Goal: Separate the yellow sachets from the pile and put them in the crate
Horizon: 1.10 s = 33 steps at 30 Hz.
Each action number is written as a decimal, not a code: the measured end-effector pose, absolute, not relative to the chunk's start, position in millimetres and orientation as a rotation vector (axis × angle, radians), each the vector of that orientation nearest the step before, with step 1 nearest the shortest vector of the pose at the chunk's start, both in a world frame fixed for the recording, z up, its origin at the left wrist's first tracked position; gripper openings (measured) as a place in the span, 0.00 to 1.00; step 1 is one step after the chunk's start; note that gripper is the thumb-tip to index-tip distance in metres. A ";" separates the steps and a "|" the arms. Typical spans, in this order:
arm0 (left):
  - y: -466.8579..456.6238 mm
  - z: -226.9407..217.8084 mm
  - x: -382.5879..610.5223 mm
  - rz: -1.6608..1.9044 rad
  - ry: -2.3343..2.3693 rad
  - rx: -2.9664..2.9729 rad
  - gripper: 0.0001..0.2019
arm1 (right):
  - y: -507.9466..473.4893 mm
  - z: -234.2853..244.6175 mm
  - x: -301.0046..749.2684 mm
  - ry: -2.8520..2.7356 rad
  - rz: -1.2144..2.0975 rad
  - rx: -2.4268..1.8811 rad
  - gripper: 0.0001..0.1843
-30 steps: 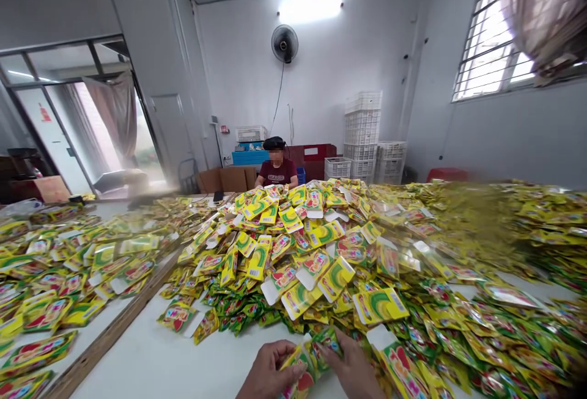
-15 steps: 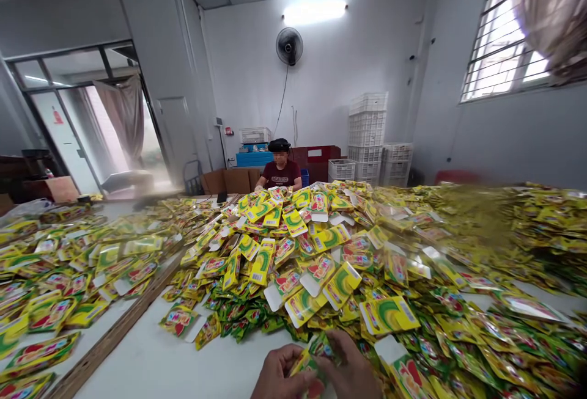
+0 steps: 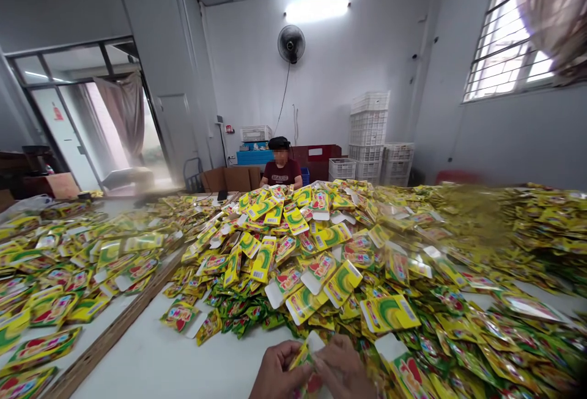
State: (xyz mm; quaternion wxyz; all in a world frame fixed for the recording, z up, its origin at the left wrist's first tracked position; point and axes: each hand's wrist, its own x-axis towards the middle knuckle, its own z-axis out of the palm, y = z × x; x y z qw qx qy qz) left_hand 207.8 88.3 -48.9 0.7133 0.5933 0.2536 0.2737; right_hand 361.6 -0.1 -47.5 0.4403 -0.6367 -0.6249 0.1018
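Low in the middle of the head view, my left hand [image 3: 279, 369] grips a small yellow and green carton [image 3: 300, 356] from its left side. My right hand [image 3: 342, 367] closes on the carton's right side, fingers at its open end, where a white flap [image 3: 315, 342] stands up. My fingers hide much of the carton. Just beyond lie more flat yellow cartons, one with a green curve [image 3: 389, 314] and one with a white flap and red fruit print [image 3: 403, 368] right of my right hand. Green sachets [image 3: 241, 313] lie under the heap's front edge.
A big heap of cartons [image 3: 266, 258] and sachets covers the white table [image 3: 183, 362]. A wooden strip [image 3: 123, 332] divides off more packets on the left. Across the table sits a person [image 3: 282, 170] in a dark red shirt. White crates [image 3: 368, 127] are stacked behind.
A green sachet that showed in my right fingers above the carton is out of sight. The white flap now shows there, and my right fingers have drawn in closer to the carton.
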 end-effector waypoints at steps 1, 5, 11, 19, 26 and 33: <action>86.2 -44.4 206.9 0.618 0.576 1.315 0.22 | -1.4 -46.5 358.9 -1.537 0.285 -1.593 0.16; 78.9 -27.6 201.7 0.630 0.678 1.256 0.20 | -7.5 -37.3 344.1 -1.251 0.388 -1.596 0.14; 77.2 -20.8 203.3 0.630 0.718 1.115 0.23 | -5.1 -23.8 335.6 -1.219 0.532 -1.490 0.18; 75.0 -16.4 204.7 0.841 0.691 1.141 0.25 | 1.2 -26.6 338.3 -1.043 0.755 -1.311 0.14; 75.0 -20.0 200.4 0.657 0.699 1.282 0.19 | -1.8 -26.8 340.7 -0.982 0.877 -1.289 0.12; 76.5 -15.5 198.9 0.757 0.783 1.126 0.25 | -3.6 -19.7 340.7 -1.151 0.708 -1.356 0.12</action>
